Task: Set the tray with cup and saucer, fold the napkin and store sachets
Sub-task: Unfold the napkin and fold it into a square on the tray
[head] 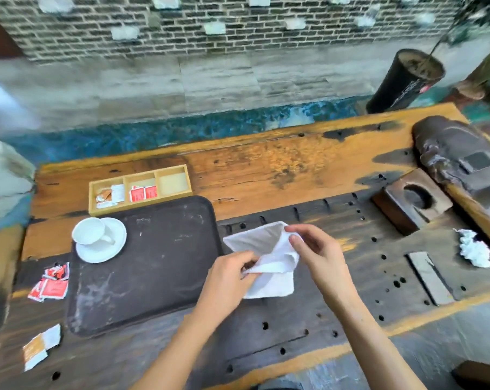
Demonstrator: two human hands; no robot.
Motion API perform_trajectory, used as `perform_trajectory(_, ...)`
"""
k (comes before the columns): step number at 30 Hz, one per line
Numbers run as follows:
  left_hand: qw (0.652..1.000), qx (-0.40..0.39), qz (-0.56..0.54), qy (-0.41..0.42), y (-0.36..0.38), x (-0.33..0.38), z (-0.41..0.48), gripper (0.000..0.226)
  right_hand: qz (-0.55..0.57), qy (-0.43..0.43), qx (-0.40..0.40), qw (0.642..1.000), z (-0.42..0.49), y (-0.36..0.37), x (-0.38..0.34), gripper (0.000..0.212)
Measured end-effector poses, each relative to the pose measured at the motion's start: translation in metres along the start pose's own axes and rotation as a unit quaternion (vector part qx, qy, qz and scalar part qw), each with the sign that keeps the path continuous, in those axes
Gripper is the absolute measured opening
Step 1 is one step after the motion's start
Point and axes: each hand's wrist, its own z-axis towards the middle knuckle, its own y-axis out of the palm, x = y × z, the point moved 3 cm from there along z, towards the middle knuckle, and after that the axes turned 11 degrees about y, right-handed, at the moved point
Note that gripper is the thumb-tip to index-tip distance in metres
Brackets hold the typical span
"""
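Note:
A white napkin (269, 282) lies partly folded on the dark table just right of the tray. My left hand (229, 274) pinches its near left edge, and my right hand (316, 249) grips its upper right fold. The dark brown tray (153, 277) holds a white cup (88, 230) lying tilted on a white saucer (108, 249) at its far left corner. A wooden sachet box (170, 170) with three compartments sits behind the tray, with sachets in the left and middle ones. Red sachets (51, 285) and orange-white sachets (40, 346) lie loose left of the tray.
A crumpled white tissue (474, 249) lies at the right. A wooden block with a round hole (415, 201) and a dark carved piece (457, 153) stand at the far right. A black cylinder (404, 80) stands beyond the table. The tabletop has several holes and slots.

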Motion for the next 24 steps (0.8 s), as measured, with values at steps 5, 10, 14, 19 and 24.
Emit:
perform_trajectory(5,0.995,0.050,-0.083,-0.014,-0.041,0.041,0.014,0.015,0.050,-0.007,-0.083,0.995,0.007,0.012,-0.042,0.022)
perform_trajectory(10,0.983,0.120,-0.119,-0.077,-0.068,0.051,0.020,0.017,-0.031,-0.050,-0.073,0.996,0.005,0.038,-0.066,0.047)
perform_trajectory(14,0.966,0.133,-0.196,-0.106,-0.080,0.053,0.017,0.017,-0.096,-0.082,-0.003,0.992,-0.009,0.060,-0.076,0.034)
perform_trajectory(19,0.929,0.141,-0.322,-0.116,-0.097,0.054,0.008,0.004,-0.075,-0.148,-0.010,0.986,-0.034,0.082,-0.091,0.011)
perform_trajectory(24,0.863,0.159,-0.467,-0.109,-0.123,0.053,-0.002,0.017,-0.137,-0.161,-0.106,0.972,-0.042,0.094,-0.097,0.054)
